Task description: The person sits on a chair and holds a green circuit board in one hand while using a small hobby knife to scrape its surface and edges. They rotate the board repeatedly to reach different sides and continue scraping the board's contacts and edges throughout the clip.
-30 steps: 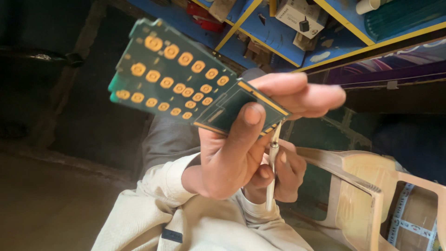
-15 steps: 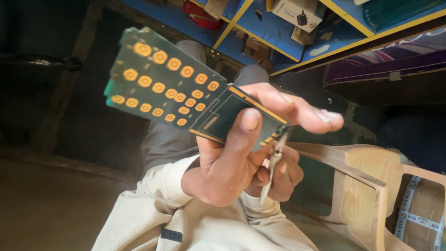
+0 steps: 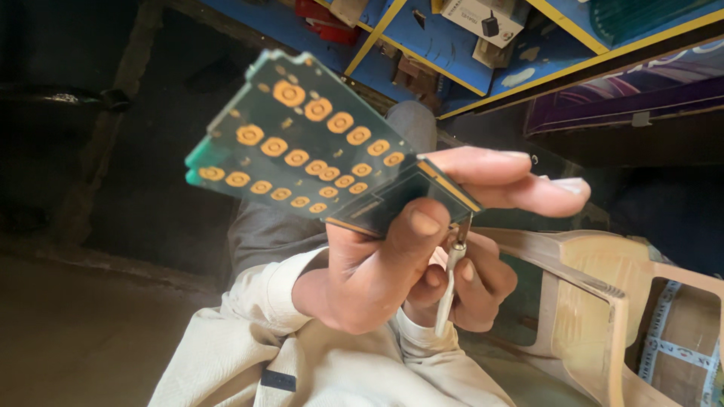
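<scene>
My left hand [image 3: 377,279] is shut on a green circuit board [image 3: 302,151] with rows of round gold keypad contacts, held up toward the camera. Its thumb presses the board's dark lower right end and its fingers stretch out behind it. Just below, my right hand [image 3: 475,290] grips a thin white-handled tool [image 3: 449,290]. The tool's metal tip points up and touches the board's lower edge beside the thumb. Cream sleeves cover both forearms.
Blue shelves with yellow edges [image 3: 452,53] hold small boxes and parts at the top. A beige plastic chair [image 3: 596,301] stands at the right, with a taped cardboard box [image 3: 682,339] behind it. At the left is a dark floor.
The board and my left hand have shifted slightly down and to the right, nearer the camera. The tool stays at the board's lower edge.
</scene>
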A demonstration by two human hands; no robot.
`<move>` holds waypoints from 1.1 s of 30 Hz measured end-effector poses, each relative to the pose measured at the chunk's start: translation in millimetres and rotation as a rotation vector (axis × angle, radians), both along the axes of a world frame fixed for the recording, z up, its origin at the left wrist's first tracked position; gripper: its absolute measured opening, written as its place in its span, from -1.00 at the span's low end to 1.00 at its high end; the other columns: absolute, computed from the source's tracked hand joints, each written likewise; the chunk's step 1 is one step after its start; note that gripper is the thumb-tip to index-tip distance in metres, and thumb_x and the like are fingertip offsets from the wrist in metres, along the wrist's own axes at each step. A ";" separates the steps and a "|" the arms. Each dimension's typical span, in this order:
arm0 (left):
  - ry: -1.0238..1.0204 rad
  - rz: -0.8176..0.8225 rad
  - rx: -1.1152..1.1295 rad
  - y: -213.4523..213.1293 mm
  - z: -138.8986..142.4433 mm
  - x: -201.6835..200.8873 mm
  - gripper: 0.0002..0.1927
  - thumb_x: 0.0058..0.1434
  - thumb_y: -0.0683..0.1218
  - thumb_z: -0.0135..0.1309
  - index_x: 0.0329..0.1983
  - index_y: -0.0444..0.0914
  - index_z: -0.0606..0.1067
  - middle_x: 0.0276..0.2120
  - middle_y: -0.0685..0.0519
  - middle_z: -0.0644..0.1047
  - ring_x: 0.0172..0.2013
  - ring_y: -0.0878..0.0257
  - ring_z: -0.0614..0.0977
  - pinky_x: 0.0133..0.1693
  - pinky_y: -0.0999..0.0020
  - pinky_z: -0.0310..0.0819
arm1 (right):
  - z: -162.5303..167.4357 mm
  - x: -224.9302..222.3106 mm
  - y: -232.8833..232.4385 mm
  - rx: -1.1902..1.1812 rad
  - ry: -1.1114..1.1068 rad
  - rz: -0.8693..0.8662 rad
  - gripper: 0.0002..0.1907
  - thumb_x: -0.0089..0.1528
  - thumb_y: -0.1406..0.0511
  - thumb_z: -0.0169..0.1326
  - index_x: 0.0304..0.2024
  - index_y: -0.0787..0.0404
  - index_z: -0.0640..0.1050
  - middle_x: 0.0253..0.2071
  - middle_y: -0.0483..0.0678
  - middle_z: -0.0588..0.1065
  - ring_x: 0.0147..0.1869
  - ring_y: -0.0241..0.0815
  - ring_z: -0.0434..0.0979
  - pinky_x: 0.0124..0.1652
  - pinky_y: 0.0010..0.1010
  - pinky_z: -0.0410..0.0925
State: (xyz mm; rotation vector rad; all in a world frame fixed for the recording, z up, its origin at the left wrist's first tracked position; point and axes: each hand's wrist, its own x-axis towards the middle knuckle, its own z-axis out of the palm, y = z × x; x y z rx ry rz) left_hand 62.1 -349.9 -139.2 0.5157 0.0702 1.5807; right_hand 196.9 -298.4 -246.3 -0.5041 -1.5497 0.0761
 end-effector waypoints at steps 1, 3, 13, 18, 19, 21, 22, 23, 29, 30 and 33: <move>-0.006 0.002 0.011 0.5 -0.5 0.6 -0.59 0.69 -0.04 -0.35 0.48 -0.29 0.19 0.26 -0.27 0.41 -0.49 0.47 0.30 -0.38 0.57 0.26 | -1.4 -1.0 2.3 0.013 -0.003 0.030 -0.82 0.43 0.30 -0.01 0.03 0.22 0.34 -0.17 0.07 0.35 -0.31 -0.07 0.53 -0.32 -0.39 0.47; -0.021 0.004 0.023 2.0 0.1 0.9 -0.58 0.69 -0.03 -0.34 0.50 -0.29 0.17 0.28 -0.26 0.39 -0.47 0.50 0.33 -0.35 0.60 0.25 | -1.2 -5.1 9.5 0.065 0.005 0.033 -0.82 0.43 0.29 -0.02 0.01 0.23 0.34 -0.18 0.06 0.34 -0.32 -0.09 0.51 -0.33 -0.38 0.47; -0.083 -0.018 -0.015 3.4 12.0 -3.6 -0.47 0.63 -0.01 -0.29 0.57 -0.32 0.12 0.37 -0.29 0.29 -0.20 0.53 0.44 -0.24 0.63 0.29 | -34.3 12.3 44.6 0.407 0.045 -0.292 -0.74 0.46 0.18 -0.14 -0.09 0.27 0.38 -0.27 -0.06 0.31 -0.26 -0.20 0.28 -0.43 -0.41 0.18; -0.037 0.016 0.056 3.9 13.3 -5.9 -0.50 0.71 0.06 -0.27 0.51 -0.35 0.12 0.36 -0.26 0.31 -0.35 0.56 0.36 -0.25 0.66 0.26 | -23.7 4.5 46.8 0.459 0.041 -0.313 -0.72 0.46 0.17 -0.15 -0.09 0.28 0.40 -0.26 -0.06 0.31 -0.27 -0.21 0.29 -0.39 -0.48 0.20; -0.047 0.014 0.050 3.0 13.6 -6.0 -0.48 0.69 0.08 -0.26 0.51 -0.36 0.12 0.35 -0.27 0.32 -0.35 0.56 0.36 -0.26 0.66 0.27 | -8.7 -3.6 38.0 0.313 0.016 -0.220 -0.72 0.46 0.16 -0.14 -0.05 0.28 0.36 -0.24 -0.04 0.33 -0.27 -0.19 0.31 -0.37 -0.48 0.27; -0.082 -0.006 0.014 0.9 12.0 -5.6 -0.39 0.64 0.11 -0.20 0.54 -0.39 0.12 0.33 -0.32 0.34 -0.35 0.56 0.35 -0.29 0.68 0.27 | 13.4 -17.7 27.2 0.214 0.076 -0.160 -0.70 0.46 0.15 -0.13 0.00 0.28 0.35 -0.18 -0.05 0.35 -0.25 -0.16 0.34 -0.34 -0.51 0.32; -0.031 0.020 0.042 3.2 8.5 -5.8 -0.36 0.61 0.15 -0.21 0.53 -0.38 0.13 0.32 -0.29 0.35 -0.26 0.53 0.38 -0.27 0.68 0.32 | 18.5 -25.0 27.1 0.260 0.162 -0.192 -0.69 0.46 0.14 -0.12 0.00 0.27 0.39 -0.15 -0.07 0.36 -0.23 -0.14 0.35 -0.33 -0.55 0.32; 0.019 0.048 0.069 4.7 4.1 -5.5 -0.33 0.59 0.19 -0.22 0.52 -0.37 0.14 0.32 -0.26 0.36 -0.18 0.51 0.41 -0.26 0.68 0.37 | 23.1 -30.4 27.2 0.305 0.250 -0.223 -0.68 0.45 0.13 -0.11 0.01 0.26 0.43 -0.11 -0.10 0.36 -0.21 -0.13 0.36 -0.32 -0.58 0.31; 0.348 0.287 0.224 30.9 -27.7 -6.5 -0.42 0.69 0.20 -0.21 0.44 -0.37 0.29 0.23 -0.11 0.47 0.19 0.14 0.56 0.26 0.29 0.49 | 48.4 -33.0 10.3 0.046 0.383 0.278 -0.71 0.43 0.16 -0.04 0.11 0.14 0.29 -0.03 0.06 0.40 -0.18 -0.05 0.62 -0.33 -0.25 0.59; 0.369 0.295 0.213 34.8 -28.2 -8.9 -0.45 0.69 0.16 -0.20 0.40 -0.39 0.34 0.17 -0.15 0.53 0.17 0.12 0.57 0.27 0.27 0.48 | 45.6 -32.0 14.6 0.062 0.364 0.272 -0.70 0.44 0.15 -0.05 0.10 0.16 0.31 -0.04 0.08 0.40 -0.23 -0.04 0.62 -0.35 -0.28 0.56; 0.698 0.524 0.260 44.1 -26.2 -20.2 -0.61 0.66 0.02 -0.21 0.27 -0.35 0.43 0.15 -0.14 0.55 0.22 0.10 0.56 0.31 0.27 0.42 | 2.3 -12.2 33.9 0.138 0.293 0.167 -0.69 0.46 0.12 -0.05 0.07 0.20 0.35 -0.11 0.14 0.41 -0.33 -0.04 0.59 -0.39 -0.31 0.49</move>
